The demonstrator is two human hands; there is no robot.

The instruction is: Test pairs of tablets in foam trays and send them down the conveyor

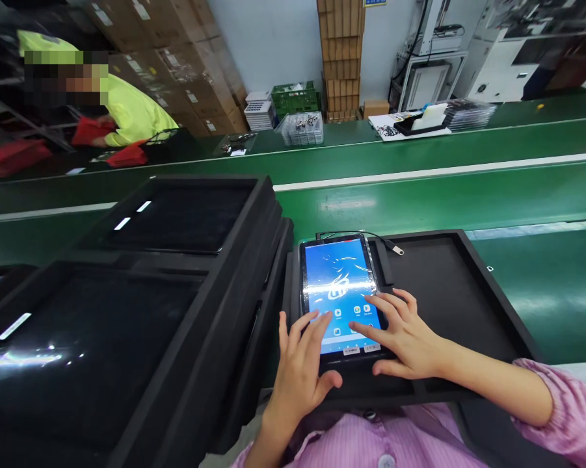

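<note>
The tablet [339,263] lies face up in the left part of a black tray [441,292], its screen lit blue with a pale emblem, small icons and a red mark at the top edge. Wrinkled clear film covers it, and two white labels sit along its near edge. The left hand [300,361] is over the tablet's near left corner, fingers spread and thumb out to the side; its grip is loose and wide, with hold of nothing. The right hand [410,344] reaches in from the tablet's right, fingertips above the lower icons, its grip likewise spread and holding nothing; whether either hand's fingertips press the screen, I cannot tell. A black cable [361,232] runs along the tablet's far edge to a metal plug [397,249] just beyond its far right corner. Left of the tablet stand stacked black trays [266,224] with dark panels [185,208] in the top one. The green surface [385,211] stretches beyond the tablet, and farther past it are a clear box [302,133] of small parts and a green crate [295,99]. Far off to the tablet's left, a co-worker in yellow [136,107] handles red cloth [85,132].
</note>
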